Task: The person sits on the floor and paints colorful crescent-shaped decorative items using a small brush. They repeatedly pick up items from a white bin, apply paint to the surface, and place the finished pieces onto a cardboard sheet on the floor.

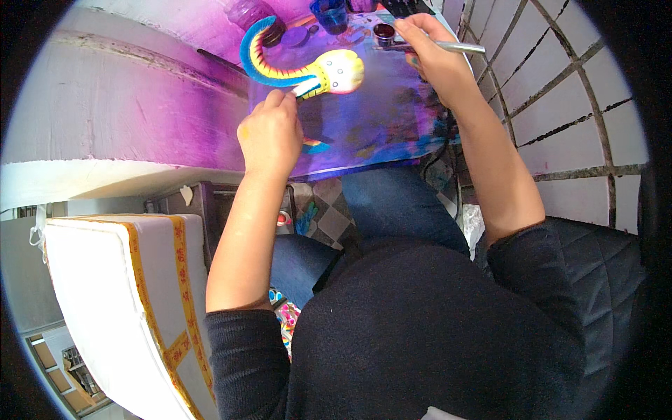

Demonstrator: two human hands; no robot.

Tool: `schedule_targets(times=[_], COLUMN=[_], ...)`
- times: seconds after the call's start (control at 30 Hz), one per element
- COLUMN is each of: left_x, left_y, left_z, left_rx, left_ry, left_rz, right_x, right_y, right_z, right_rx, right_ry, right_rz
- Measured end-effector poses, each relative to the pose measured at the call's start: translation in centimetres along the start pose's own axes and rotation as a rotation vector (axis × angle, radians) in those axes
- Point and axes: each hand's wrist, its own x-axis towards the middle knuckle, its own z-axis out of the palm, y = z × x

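My left hand (273, 126) grips a painted figure (340, 71) by its lower part. The figure has a rounded yellow and white head with small ringed dots and a long curved band in blue, yellow and red. Another blue and yellow tip shows beside the hand, lower down. My right hand (433, 55) is closed around an airbrush (462, 48) whose silver handle points right. The airbrush's round cup (384, 32) holds dark liquid. A gap separates the airbrush from the figure. My fingers hide part of both things.
A purple-stained cover (362, 126) lies beneath both hands. Behind stand a purple-stained jar (252, 16) and a blue cup (331, 16). Stained panels rise at left, a tiled wall (567, 105) at right. A white foam box (100, 283) with yellow tape is at lower left.
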Motion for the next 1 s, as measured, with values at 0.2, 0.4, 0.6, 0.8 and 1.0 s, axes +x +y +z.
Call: schedule_targets(times=[0.2,0.4,0.6,0.8,1.0], left_x=[0.5,0.3,0.0,-0.1,-0.3], left_y=[-0.4,-0.5,-0.8,-0.9,-0.9], left_z=[-0.7,-1.0,-0.9,-0.9,-0.9], left_rx=[0.138,0.145,0.119,0.091,0.057], left_ry=[0.019,0.036,0.044,0.05,0.033], left_rz=[0.175,0.165,0.113,0.06,0.011], right_x=[1.2,1.4,2.0,-0.5,-2.1], right_y=[-2.4,-2.2,0.8,1.0,1.9], right_z=[1.4,1.6,-0.1,0.0,0.4], right_rx=[-0.025,-0.045,-0.079,-0.096,-0.094], right_ry=[-0.186,-0.113,-0.045,-0.07,-0.109], right_rz=[-0.028,-0.079,-0.118,-0.042,0.035])
